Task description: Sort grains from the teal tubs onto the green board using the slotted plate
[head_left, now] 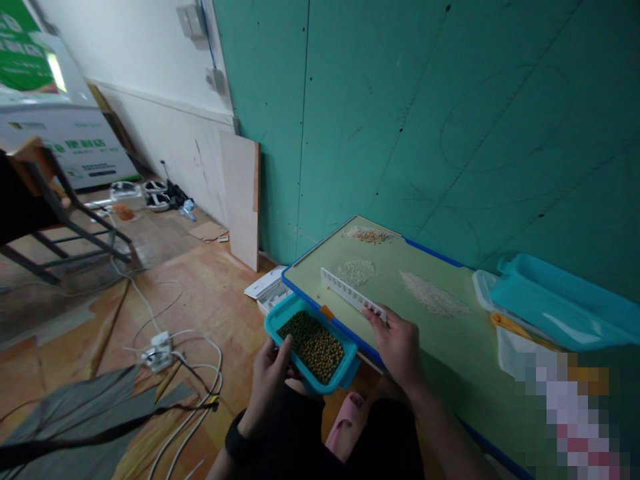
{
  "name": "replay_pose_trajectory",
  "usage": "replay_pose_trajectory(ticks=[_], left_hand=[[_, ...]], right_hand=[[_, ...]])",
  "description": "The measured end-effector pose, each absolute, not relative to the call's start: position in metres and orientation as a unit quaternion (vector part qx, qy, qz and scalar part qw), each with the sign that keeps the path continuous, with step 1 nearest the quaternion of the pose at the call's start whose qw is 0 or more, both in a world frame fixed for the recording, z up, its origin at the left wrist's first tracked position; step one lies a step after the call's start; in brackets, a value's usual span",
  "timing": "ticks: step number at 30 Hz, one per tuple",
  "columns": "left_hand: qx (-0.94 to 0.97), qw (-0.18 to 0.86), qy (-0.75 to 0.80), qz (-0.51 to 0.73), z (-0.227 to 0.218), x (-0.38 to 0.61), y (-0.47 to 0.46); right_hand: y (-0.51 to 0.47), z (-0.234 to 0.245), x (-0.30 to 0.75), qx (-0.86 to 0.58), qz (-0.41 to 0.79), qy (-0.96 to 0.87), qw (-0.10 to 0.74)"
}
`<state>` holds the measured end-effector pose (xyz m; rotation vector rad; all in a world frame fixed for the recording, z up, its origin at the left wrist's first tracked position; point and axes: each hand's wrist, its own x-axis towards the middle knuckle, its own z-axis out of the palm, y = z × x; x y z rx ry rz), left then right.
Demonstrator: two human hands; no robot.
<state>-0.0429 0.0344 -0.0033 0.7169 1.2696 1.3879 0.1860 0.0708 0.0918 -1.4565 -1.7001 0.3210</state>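
Note:
My left hand (273, 367) is closed on the near left rim of a turquoise plastic container (271, 325), held at the table's front edge. Inside it, dark green beans (301, 328) fill one side and round tan beans (323, 355) the other. Over the table (310, 270), my right hand (399, 343) grips one end of a white slotted plastic strip (353, 293). Just beyond the strip lies a pile of pale grains (356, 272). A yellowish heap of kernels (373, 236) is at the far corner, and a whitish grain pile (434, 293) spreads to the right.
On the table's right side sit a larger turquoise bin (560, 303) and an orange tool (523, 331). A green wall (370, 120) borders the table. Below left are an open white box (270, 287), a power strip with cables (160, 350) and a chair (67, 220). A pink slipper (345, 421) shows below.

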Motion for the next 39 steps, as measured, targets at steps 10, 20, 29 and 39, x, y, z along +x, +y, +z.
replay_pose_trajectory(ticks=[10, 20, 29, 39], left_hand=[[0.300, 0.540, 0.517, 0.592, -0.002, -0.042, 0.035], [0.295, 0.547, 0.520, 0.586, -0.004, -0.041, 0.032], [0.305, 0.562, 0.498, 0.586, -0.013, -0.041, 0.032], [0.303, 0.549, 0.526, 0.574, -0.010, -0.035, 0.027]], right_hand=[[0.057, 0.089, 0.186, -0.512, 0.140, -0.730, 0.431], [0.043, 0.090, 0.181, -0.499, 0.102, -0.722, 0.468], [0.056, 0.074, 0.125, -0.415, -0.072, -0.835, 0.355], [0.107, 0.118, 0.061, -0.559, -0.089, -0.820, 0.083]])
